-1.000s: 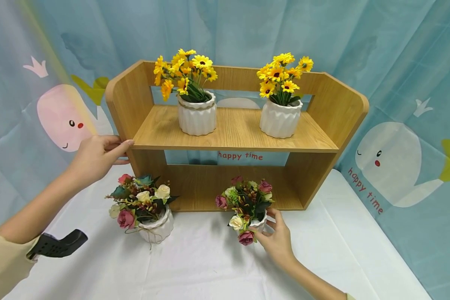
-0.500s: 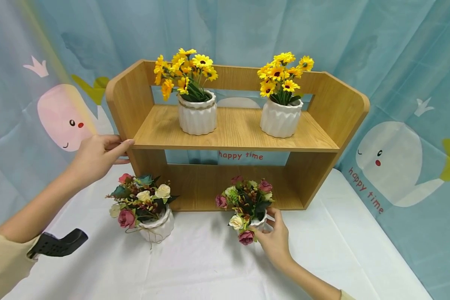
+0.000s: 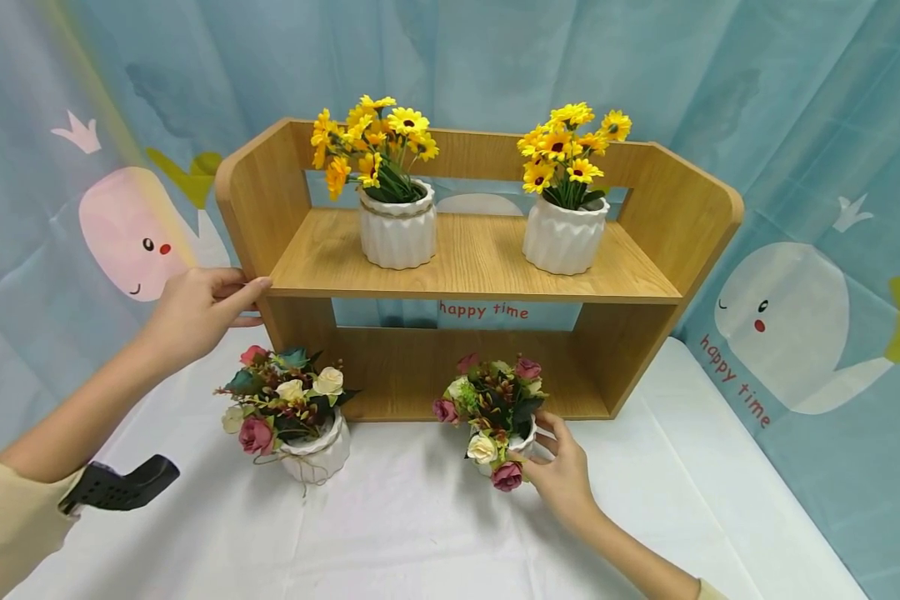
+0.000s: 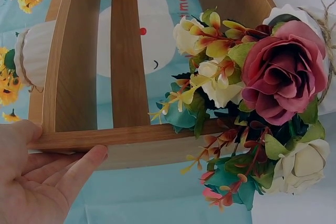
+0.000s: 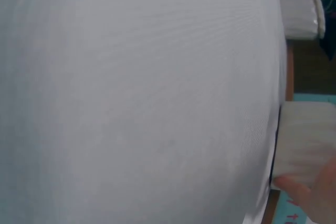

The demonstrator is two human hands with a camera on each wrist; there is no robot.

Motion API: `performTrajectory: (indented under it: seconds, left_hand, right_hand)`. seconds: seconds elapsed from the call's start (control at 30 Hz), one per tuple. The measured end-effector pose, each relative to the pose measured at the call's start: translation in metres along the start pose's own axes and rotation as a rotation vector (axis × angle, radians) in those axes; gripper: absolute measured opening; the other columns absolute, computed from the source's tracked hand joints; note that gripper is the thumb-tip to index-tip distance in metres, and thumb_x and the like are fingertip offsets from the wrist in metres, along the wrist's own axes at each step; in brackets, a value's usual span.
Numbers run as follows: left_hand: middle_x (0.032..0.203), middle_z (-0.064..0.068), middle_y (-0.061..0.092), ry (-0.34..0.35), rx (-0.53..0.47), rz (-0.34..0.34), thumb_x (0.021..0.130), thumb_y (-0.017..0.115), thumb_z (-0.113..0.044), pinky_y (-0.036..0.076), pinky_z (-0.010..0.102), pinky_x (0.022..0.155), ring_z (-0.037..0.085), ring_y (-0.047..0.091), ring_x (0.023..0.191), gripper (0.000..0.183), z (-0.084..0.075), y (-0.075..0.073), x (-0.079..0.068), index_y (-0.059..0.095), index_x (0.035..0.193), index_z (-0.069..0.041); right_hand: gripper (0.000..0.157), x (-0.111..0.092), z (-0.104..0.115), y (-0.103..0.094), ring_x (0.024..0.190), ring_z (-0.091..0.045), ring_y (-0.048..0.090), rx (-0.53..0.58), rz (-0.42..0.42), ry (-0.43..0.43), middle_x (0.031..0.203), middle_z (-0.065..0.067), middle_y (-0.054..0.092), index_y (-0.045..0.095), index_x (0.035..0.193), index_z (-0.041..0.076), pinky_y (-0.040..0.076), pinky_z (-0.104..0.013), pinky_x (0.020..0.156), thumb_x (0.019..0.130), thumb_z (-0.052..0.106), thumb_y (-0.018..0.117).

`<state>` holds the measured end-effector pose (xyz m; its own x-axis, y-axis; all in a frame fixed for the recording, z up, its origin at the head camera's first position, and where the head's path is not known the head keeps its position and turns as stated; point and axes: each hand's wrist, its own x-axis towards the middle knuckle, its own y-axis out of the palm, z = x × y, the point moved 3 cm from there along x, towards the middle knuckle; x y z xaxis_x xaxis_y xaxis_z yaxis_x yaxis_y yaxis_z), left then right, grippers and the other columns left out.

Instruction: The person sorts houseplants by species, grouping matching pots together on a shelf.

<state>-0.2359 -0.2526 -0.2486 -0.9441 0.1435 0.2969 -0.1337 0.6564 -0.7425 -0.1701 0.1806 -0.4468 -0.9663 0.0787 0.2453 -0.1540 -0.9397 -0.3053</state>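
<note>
My left hand holds the left side panel of a two-tier wooden shelf, thumb at the front edge and fingers behind. The left wrist view shows the thumb and fingers on either side of the panel edge. My right hand grips the right side of a white flowerpot with pink and cream artificial roses. This pot stands upright on the table before the lower tier. A second white pot of mixed roses stands at the shelf's front left, below my left hand.
Two white pots with yellow daisies, one on the left and one on the right, stand on the upper tier. A white cloth covers the table. Blue printed curtains hang behind and to both sides.
The pot in my right hand has turned slightly, its front pink rose swinging to the right. My left hand keeps its hold on the shelf. The head view has shifted a little.
</note>
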Motion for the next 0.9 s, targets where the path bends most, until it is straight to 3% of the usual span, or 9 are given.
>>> performTrajectory:
  seconds: [0.17,0.3,0.5,0.73,0.9]
  left_hand:
    - [0.118,0.041,0.068,-0.007,0.0,0.006,0.113,0.053,-0.032,0.05,0.003,0.064,0.044,0.078,0.091,0.055,-0.001,0.0,0.0,0.064,0.127,0.02]
    - [0.12,0.042,0.067,-0.016,0.001,0.015,0.113,0.052,-0.03,0.05,0.004,0.064,0.045,0.078,0.092,0.054,-0.001,0.0,0.001,0.062,0.129,0.021]
    - [0.121,0.043,0.065,-0.019,0.009,0.016,0.113,0.051,-0.027,0.05,0.003,0.063,0.046,0.077,0.094,0.053,-0.001,0.0,0.0,0.06,0.13,0.022]
    - [0.12,0.043,0.066,-0.009,0.007,0.013,0.113,0.052,-0.027,0.048,0.002,0.063,0.046,0.078,0.092,0.053,0.0,-0.001,0.0,0.061,0.13,0.022]
    - [0.12,0.042,0.066,-0.011,0.01,0.015,0.113,0.052,-0.028,0.048,0.002,0.063,0.046,0.077,0.093,0.053,0.0,0.0,0.001,0.061,0.129,0.021]
  right_hand:
    - [0.052,0.001,0.0,-0.003,0.115,-0.05,0.069,0.001,0.013,-0.086,0.129,-0.028,0.063,0.056,0.123,-0.002,0.065,-0.037,0.083,0.081,-0.01,0.085]
    - [0.039,0.0,-0.001,-0.005,0.114,-0.047,0.071,0.018,0.016,-0.09,0.12,-0.021,0.066,0.062,0.105,0.001,0.065,-0.032,0.08,0.078,-0.012,0.086]
    - [0.032,0.0,-0.002,-0.008,0.115,-0.043,0.072,0.029,0.063,-0.121,0.113,-0.017,0.068,0.067,0.102,0.001,0.064,-0.029,0.082,0.079,-0.009,0.086]
    - [0.022,0.001,-0.001,-0.014,0.114,-0.008,0.071,0.048,0.139,-0.266,0.104,-0.017,0.07,0.069,0.101,-0.001,0.064,-0.029,0.081,0.085,-0.008,0.082]
    - [0.018,0.001,0.0,-0.015,0.116,-0.004,0.068,0.027,0.155,-0.337,0.1,-0.016,0.071,0.069,0.1,0.0,0.064,-0.029,0.08,0.088,-0.007,0.08]
